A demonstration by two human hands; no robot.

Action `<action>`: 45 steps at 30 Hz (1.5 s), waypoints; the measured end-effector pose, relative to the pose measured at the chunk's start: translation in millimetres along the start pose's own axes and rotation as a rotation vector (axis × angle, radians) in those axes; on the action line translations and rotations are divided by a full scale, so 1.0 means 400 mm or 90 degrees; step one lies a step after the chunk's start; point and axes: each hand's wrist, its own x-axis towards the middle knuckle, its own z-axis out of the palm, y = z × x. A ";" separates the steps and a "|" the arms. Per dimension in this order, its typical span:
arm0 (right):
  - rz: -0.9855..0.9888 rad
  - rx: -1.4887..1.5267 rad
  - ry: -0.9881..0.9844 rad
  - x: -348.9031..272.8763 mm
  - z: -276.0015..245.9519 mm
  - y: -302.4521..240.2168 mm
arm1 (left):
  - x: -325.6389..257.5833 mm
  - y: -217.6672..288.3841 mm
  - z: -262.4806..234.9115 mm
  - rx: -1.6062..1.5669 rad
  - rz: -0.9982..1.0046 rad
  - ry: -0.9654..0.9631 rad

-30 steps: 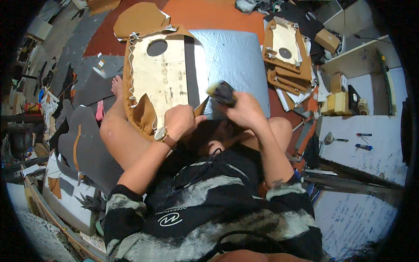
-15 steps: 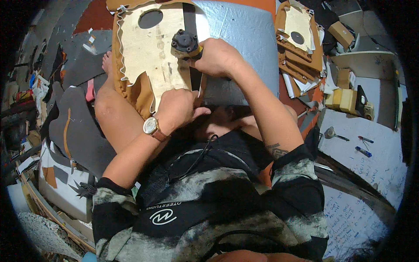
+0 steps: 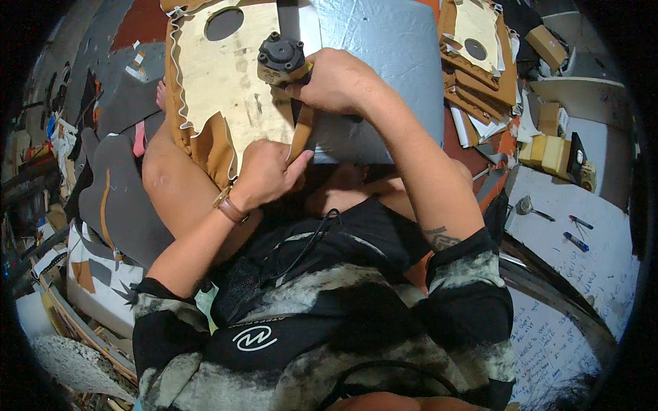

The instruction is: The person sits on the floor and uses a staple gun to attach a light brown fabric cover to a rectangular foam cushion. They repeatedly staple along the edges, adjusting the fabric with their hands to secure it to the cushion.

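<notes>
A cream-coloured board (image 3: 236, 82) with an oval hole rests on my lap side, its edges wrapped in tan leather (image 3: 218, 147) with a wavy pale trim. My left hand (image 3: 266, 170) is at the board's near right corner, thumb and fingers pinching a folded flap of the leather (image 3: 301, 130). Above it, my right hand (image 3: 336, 81) is wrapped round a pneumatic staple gun (image 3: 282, 53), whose black bolted cap faces up over the board's right edge. The tool's nose is hidden beneath its body and my hand.
Under the board lies a silvery-grey padded surface (image 3: 391, 61). At the far right stand stacked tan leather panels (image 3: 480, 68). A white worktop (image 3: 548, 198) holds pens, a yellow block (image 3: 548, 154) and a small round-headed tool (image 3: 526, 205). Dark grey sheets (image 3: 123, 198) lie left.
My left hand has turned and its thumb now lies along the leather flap, which shows more between my hands. The staple gun has shifted slightly left and up in the picture.
</notes>
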 end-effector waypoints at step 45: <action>0.049 0.138 -0.086 -0.374 0.102 0.142 | -0.134 -0.029 0.000 0.041 -0.111 0.145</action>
